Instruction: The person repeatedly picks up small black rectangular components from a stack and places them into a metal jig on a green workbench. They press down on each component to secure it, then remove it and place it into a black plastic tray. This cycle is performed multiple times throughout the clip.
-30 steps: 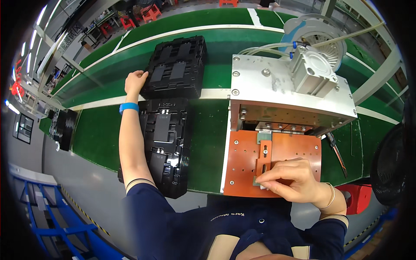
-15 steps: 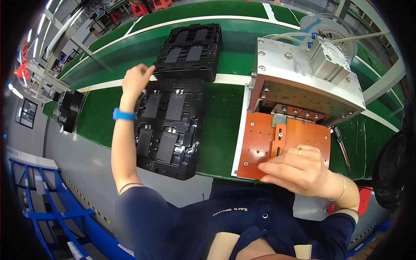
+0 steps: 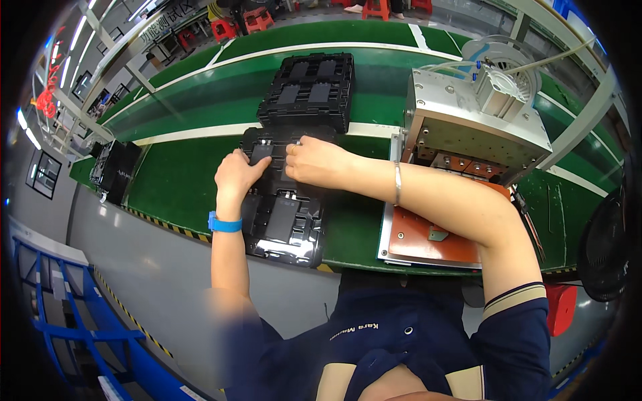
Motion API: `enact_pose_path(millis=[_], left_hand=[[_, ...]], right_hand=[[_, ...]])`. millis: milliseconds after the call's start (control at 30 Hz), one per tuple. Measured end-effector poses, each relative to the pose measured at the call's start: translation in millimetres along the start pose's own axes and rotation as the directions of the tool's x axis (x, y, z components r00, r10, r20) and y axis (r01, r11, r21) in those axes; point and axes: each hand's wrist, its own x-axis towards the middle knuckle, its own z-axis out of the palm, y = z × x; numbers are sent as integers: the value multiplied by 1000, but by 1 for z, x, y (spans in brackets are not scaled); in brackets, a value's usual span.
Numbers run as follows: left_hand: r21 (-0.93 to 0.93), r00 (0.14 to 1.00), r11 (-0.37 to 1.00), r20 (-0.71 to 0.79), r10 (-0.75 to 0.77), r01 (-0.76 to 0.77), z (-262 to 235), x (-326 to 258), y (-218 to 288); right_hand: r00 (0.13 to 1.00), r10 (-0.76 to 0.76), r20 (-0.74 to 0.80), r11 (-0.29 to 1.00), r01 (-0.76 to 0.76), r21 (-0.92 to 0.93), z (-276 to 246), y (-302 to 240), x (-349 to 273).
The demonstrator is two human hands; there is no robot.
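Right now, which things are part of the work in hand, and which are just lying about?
In hand:
left hand and right hand, both on the near black tray

Lying about:
far black tray
orange fixture plate
metal press unit
black fan

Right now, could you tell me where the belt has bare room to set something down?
Bare green belt lies left of the near black tray, before the dark stack. It is crowded where both hands, left and right, meet on that tray.
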Motion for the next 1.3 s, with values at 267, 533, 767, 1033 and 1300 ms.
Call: enact_pose_path(millis=[267,533,767,1033,1300], left_hand=[[-99,995,992,71,-76,83,-7,-4,3],[-339,994,936,78,-72,95,1,8,-16],[-874,972,451,228,56,179,-17,15,-5],[-777,795,537,534,288,327,2,-2,56],[-686,749,650,608,264,328,3,15,84]], right_hand=[[984,-164,66,984,167,-55,10,11,22],[973,-230,19,968,231,-100,22,16,23],[981,-76,-180,987,48,-154,-28,10,-6],[942,193,-274,979,-169,110,-145,-53,-170],[777,617,-123,787,-612,84,-164,-86,-271]])
